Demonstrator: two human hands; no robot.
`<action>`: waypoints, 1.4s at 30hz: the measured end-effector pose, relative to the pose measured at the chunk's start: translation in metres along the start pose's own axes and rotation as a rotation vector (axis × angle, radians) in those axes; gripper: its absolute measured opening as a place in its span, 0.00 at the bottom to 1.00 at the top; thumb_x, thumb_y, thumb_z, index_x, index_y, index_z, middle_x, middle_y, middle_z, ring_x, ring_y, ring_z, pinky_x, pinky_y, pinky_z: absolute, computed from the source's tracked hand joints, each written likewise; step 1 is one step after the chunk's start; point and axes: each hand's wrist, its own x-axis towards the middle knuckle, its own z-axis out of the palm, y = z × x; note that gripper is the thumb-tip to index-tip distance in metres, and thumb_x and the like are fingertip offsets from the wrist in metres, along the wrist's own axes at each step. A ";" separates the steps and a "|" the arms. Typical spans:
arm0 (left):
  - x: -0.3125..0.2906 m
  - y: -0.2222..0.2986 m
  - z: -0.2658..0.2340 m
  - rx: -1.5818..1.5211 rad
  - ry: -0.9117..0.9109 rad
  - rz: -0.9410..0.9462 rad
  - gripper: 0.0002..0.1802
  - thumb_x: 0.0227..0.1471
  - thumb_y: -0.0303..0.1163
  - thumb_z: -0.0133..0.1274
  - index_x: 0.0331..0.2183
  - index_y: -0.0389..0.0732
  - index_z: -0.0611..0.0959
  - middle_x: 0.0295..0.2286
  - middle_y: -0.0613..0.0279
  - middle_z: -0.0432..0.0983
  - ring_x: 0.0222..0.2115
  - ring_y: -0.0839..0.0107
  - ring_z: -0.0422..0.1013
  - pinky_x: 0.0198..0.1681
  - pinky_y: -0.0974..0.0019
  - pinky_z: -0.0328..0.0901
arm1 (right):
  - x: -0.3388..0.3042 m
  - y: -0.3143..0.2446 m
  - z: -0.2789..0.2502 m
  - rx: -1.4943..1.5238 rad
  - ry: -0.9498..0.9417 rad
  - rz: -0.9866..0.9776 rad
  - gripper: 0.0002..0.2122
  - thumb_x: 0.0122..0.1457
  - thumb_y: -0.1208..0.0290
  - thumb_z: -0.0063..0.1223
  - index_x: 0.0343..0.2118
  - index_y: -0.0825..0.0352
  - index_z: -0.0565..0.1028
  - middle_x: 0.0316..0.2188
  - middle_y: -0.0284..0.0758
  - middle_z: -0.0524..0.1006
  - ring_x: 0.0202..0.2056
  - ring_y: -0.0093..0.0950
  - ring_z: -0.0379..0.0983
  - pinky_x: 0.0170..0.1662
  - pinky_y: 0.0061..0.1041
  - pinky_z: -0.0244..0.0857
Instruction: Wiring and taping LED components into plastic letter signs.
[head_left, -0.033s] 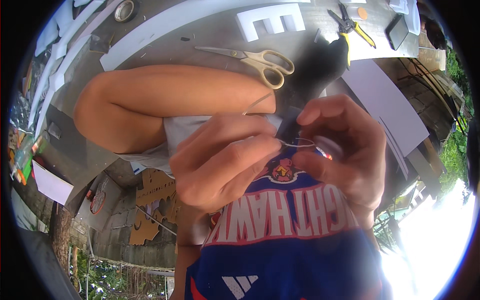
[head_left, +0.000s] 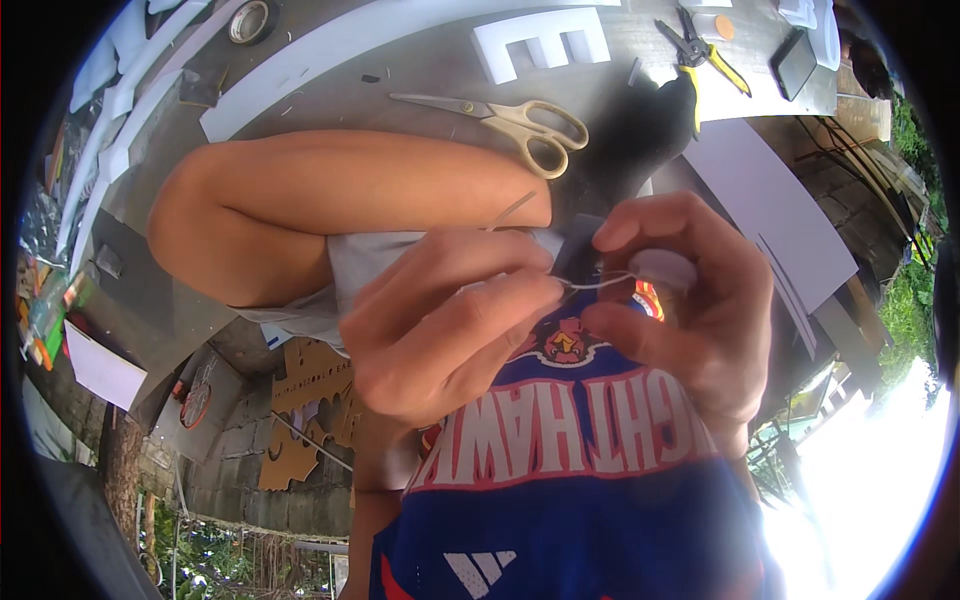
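Held before my chest, my left hand (head_left: 455, 320) pinches a thin silvery wire (head_left: 590, 286) between its fingertips. The wire runs across the gap to a small round whitish thing (head_left: 665, 268) with a red-and-yellow patch under it. My right hand (head_left: 705, 305) curls around that thing, thumb and forefinger apart at the front; its palm side is partly hidden. A thin greyish strip (head_left: 513, 211) sticks up behind my left fingers. Between the hands, farther back, is a dark flat thing (head_left: 578, 245), too blurred to name. Beyond my bent leg lie cream-handled scissors (head_left: 545, 135).
On the grey work surface lie yellow-handled wire strippers (head_left: 700, 55), a white E-shaped piece (head_left: 540, 45), a tape roll (head_left: 250, 22) and a dark flat box (head_left: 795, 63). Long white strips (head_left: 300, 65) curve along the far left. White sheets (head_left: 770, 200) rest at the right.
The round whitish thing in my right hand has turned and shows more, along with its red-and-yellow patch. The wire between my hands is straighter. My left hand stays nearly still.
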 end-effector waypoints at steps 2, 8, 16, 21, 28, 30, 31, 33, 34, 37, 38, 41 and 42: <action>0.002 0.002 -0.001 0.039 -0.022 0.006 0.10 0.38 0.17 0.62 0.28 0.32 0.81 0.29 0.49 0.78 0.26 0.65 0.74 0.28 0.70 0.67 | -0.002 0.001 0.000 -0.118 -0.015 -0.097 0.18 0.36 0.90 0.59 0.35 0.75 0.74 0.30 0.36 0.77 0.29 0.23 0.74 0.36 0.20 0.66; 0.000 0.010 0.003 0.011 0.020 -0.053 0.10 0.40 0.17 0.61 0.30 0.32 0.81 0.29 0.50 0.78 0.27 0.65 0.75 0.29 0.69 0.69 | 0.004 0.020 -0.001 -0.434 -0.030 -0.557 0.14 0.42 0.87 0.61 0.34 0.71 0.77 0.32 0.38 0.78 0.27 0.24 0.76 0.28 0.19 0.70; 0.003 0.019 0.000 0.051 -0.002 -0.054 0.09 0.42 0.19 0.60 0.30 0.31 0.80 0.29 0.47 0.78 0.27 0.64 0.75 0.30 0.68 0.70 | 0.008 0.029 -0.006 -0.530 -0.044 -0.849 0.11 0.40 0.84 0.63 0.30 0.70 0.79 0.25 0.37 0.77 0.21 0.24 0.73 0.19 0.20 0.64; -0.002 0.019 0.002 0.012 0.031 -0.055 0.14 0.39 0.16 0.61 0.32 0.33 0.78 0.29 0.52 0.76 0.25 0.63 0.73 0.26 0.68 0.68 | 0.006 0.027 -0.003 -0.529 -0.034 -0.856 0.11 0.40 0.81 0.65 0.29 0.70 0.79 0.24 0.38 0.76 0.20 0.25 0.72 0.18 0.20 0.63; -0.011 0.023 0.003 -0.370 0.140 -0.305 0.15 0.42 0.18 0.62 0.34 0.31 0.76 0.28 0.47 0.76 0.25 0.71 0.72 0.29 0.71 0.66 | 0.004 0.028 -0.007 -0.407 -0.092 -0.806 0.10 0.41 0.80 0.66 0.29 0.71 0.79 0.24 0.39 0.77 0.20 0.24 0.72 0.19 0.19 0.62; -0.011 0.021 0.000 -0.399 0.047 -0.334 0.14 0.42 0.18 0.61 0.33 0.30 0.75 0.29 0.45 0.75 0.27 0.71 0.71 0.32 0.71 0.65 | 0.004 0.030 -0.007 -0.367 -0.101 -0.788 0.10 0.42 0.79 0.66 0.30 0.71 0.79 0.25 0.40 0.77 0.20 0.24 0.72 0.19 0.19 0.62; -0.012 0.019 0.002 -0.411 0.063 -0.299 0.14 0.42 0.18 0.62 0.32 0.31 0.75 0.29 0.45 0.75 0.27 0.71 0.71 0.31 0.71 0.65 | 0.004 0.032 -0.007 -0.325 -0.112 -0.770 0.09 0.43 0.79 0.66 0.30 0.71 0.80 0.25 0.40 0.77 0.21 0.23 0.73 0.19 0.19 0.62; -0.013 0.017 0.003 -0.422 0.080 -0.263 0.13 0.41 0.18 0.62 0.32 0.31 0.76 0.28 0.46 0.75 0.26 0.72 0.71 0.30 0.72 0.64 | 0.003 0.036 -0.006 -0.269 -0.120 -0.735 0.09 0.44 0.79 0.66 0.30 0.71 0.80 0.26 0.41 0.78 0.21 0.23 0.73 0.20 0.19 0.63; -0.014 0.016 0.004 -0.427 0.086 -0.252 0.13 0.41 0.19 0.62 0.31 0.31 0.76 0.27 0.47 0.75 0.25 0.72 0.71 0.28 0.72 0.64 | 0.002 0.038 -0.005 -0.212 -0.125 -0.700 0.08 0.44 0.79 0.66 0.30 0.72 0.80 0.26 0.41 0.78 0.22 0.23 0.73 0.20 0.19 0.63; -0.012 0.013 0.001 -0.451 0.085 -0.223 0.11 0.42 0.19 0.63 0.30 0.32 0.79 0.27 0.49 0.76 0.25 0.71 0.73 0.27 0.72 0.66 | 0.004 0.040 -0.005 -0.188 -0.140 -0.719 0.07 0.45 0.79 0.65 0.29 0.72 0.80 0.27 0.41 0.78 0.23 0.23 0.74 0.21 0.18 0.64; -0.011 0.013 0.000 -0.471 0.079 -0.204 0.10 0.43 0.19 0.63 0.31 0.31 0.80 0.28 0.50 0.77 0.26 0.69 0.75 0.27 0.71 0.68 | 0.004 0.040 -0.005 -0.188 -0.140 -0.719 0.07 0.45 0.79 0.65 0.29 0.72 0.80 0.27 0.41 0.78 0.23 0.23 0.74 0.21 0.18 0.64; -0.014 0.014 0.005 -0.388 0.126 -0.202 0.10 0.41 0.20 0.62 0.28 0.33 0.77 0.24 0.49 0.75 0.22 0.75 0.70 0.26 0.75 0.62 | 0.005 0.038 -0.004 -0.181 -0.152 -0.707 0.07 0.46 0.79 0.66 0.29 0.71 0.80 0.27 0.41 0.78 0.23 0.23 0.75 0.21 0.17 0.64; -0.014 0.016 0.007 -0.388 0.126 -0.202 0.10 0.41 0.20 0.62 0.28 0.33 0.77 0.24 0.49 0.75 0.22 0.75 0.70 0.26 0.75 0.62 | 0.005 0.037 -0.004 -0.181 -0.157 -0.708 0.07 0.44 0.80 0.66 0.29 0.72 0.80 0.26 0.42 0.78 0.23 0.24 0.75 0.21 0.17 0.65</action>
